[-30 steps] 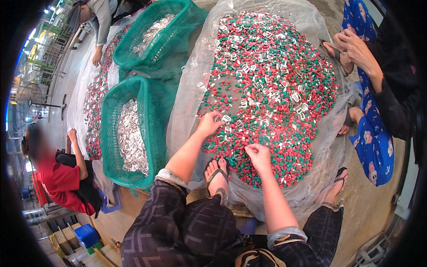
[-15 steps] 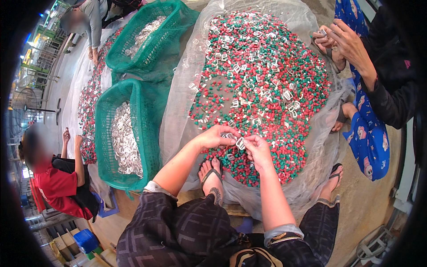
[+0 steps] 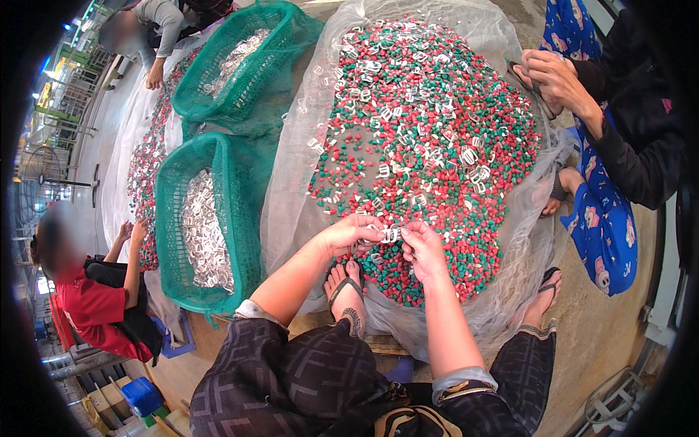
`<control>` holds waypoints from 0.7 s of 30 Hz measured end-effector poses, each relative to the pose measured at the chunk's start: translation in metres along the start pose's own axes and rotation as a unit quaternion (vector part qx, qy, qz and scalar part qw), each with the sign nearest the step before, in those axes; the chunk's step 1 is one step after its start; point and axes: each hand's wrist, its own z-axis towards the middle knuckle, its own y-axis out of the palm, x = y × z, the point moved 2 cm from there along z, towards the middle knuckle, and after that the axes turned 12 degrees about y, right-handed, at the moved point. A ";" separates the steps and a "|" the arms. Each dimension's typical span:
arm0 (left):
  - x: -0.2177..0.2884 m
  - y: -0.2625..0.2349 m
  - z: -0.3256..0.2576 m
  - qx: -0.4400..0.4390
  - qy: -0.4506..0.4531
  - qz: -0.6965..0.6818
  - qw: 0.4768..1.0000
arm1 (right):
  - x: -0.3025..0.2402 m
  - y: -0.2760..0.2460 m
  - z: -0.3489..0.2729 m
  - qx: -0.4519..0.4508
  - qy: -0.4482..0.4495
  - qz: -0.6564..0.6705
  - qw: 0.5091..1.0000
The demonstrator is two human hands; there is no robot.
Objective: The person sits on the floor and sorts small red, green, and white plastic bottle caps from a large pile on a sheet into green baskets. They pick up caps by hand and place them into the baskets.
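My left hand (image 3: 351, 233) and my right hand (image 3: 424, 251) meet over the near edge of a pile of small red, green and white pieces (image 3: 437, 182). Between their fingertips is a silvery metal slide buckle (image 3: 392, 234), pinched from both sides. More metal seems to sit under my left fingers, though how many buckles is hard to make out. Loose buckles (image 3: 477, 177) lie scattered through the pile, which rests on a sheer white net sheet (image 3: 291, 175).
Left of the sheet stand two green baskets (image 3: 166, 218) lined with green netting, holding silvery buckles (image 3: 206, 240). A co-worker's hands (image 3: 557, 79) are at the right edge. Two more people (image 3: 98, 306) work beside another pile at left. My sandalled foot (image 3: 346, 291) touches the near edge.
My fingertips have drawn closer around the buckle, which has turned. The right co-worker's hands have closed together. At left, the red-shirted person's hands have lowered to the pile.
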 end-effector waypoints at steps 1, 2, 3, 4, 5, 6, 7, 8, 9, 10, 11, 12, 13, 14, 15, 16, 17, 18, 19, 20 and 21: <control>0.001 0.000 -0.001 0.001 -0.005 0.005 1.000 | 0.001 0.002 -0.001 -0.003 -0.005 -0.002 1.000; 0.003 0.001 -0.002 0.008 -0.013 0.005 1.000 | 0.001 0.004 -0.002 -0.006 -0.009 -0.004 1.000; 0.004 0.003 -0.003 0.015 -0.022 0.005 1.000 | 0.001 0.006 -0.002 -0.009 -0.014 -0.006 1.000; 0.005 0.004 -0.003 0.022 -0.030 0.004 0.999 | 0.001 0.006 -0.002 -0.014 -0.014 0.001 1.000; 0.005 0.004 -0.002 0.031 -0.028 -0.013 0.999 | 0.001 0.005 -0.002 -0.019 -0.015 0.008 1.000; 0.005 0.004 0.000 0.041 -0.026 -0.031 0.998 | 0.001 0.005 -0.002 -0.024 -0.015 0.014 0.999; 0.006 0.005 0.001 0.051 -0.023 -0.049 0.997 | 0.000 0.006 -0.002 -0.025 -0.032 0.012 0.999; 0.007 0.006 0.002 0.076 -0.035 -0.075 0.994 | 0.000 0.008 -0.003 -0.026 -0.049 0.009 0.998; 0.008 0.009 0.002 0.101 -0.047 -0.101 0.989 | 0.000 0.009 -0.003 -0.027 -0.066 0.006 0.997; 0.009 0.010 0.002 0.126 -0.058 -0.128 0.982 | 0.000 0.011 -0.004 -0.017 -0.080 -0.012 0.997; 0.007 0.011 0.003 0.145 -0.046 -0.133 0.979 | 0.000 0.012 -0.004 -0.007 -0.095 -0.031 0.995; 0.005 0.011 0.004 0.163 -0.035 -0.138 0.976 | 0.000 0.013 -0.005 0.002 -0.110 -0.049 0.993; 0.004 0.015 0.006 0.180 -0.024 -0.142 0.973 | 0.001 0.012 -0.003 0.021 -0.150 -0.095 0.984; 0.007 0.025 0.004 0.213 0.005 -0.147 0.966 | 0.003 0.009 0.000 0.039 -0.189 -0.140 0.971; 0.003 0.026 0.006 0.234 -0.007 -0.158 0.959 | 0.004 0.009 0.002 0.057 -0.228 -0.185 0.954; 0.001 0.027 0.004 0.250 0.011 -0.160 0.955 | 0.002 0.014 -0.003 0.062 -0.242 -0.217 0.944; 0.000 0.029 0.002 0.266 0.029 -0.163 0.950 | 0.001 0.018 -0.006 0.067 -0.261 -0.247 0.931; -0.003 0.027 0.003 0.263 0.035 -0.168 0.950 | 0.000 0.021 -0.009 0.071 -0.280 -0.278 0.916; -0.004 0.025 0.003 0.263 0.043 -0.171 0.949 | 0.001 0.025 -0.009 0.071 -0.300 -0.306 0.901; -0.004 0.023 0.003 0.263 0.052 -0.174 0.947 | 0.004 0.021 -0.005 0.056 -0.282 -0.289 0.913; -0.005 0.026 0.005 0.268 0.047 -0.159 0.949 | 0.003 0.017 -0.005 0.040 -0.273 -0.260 0.926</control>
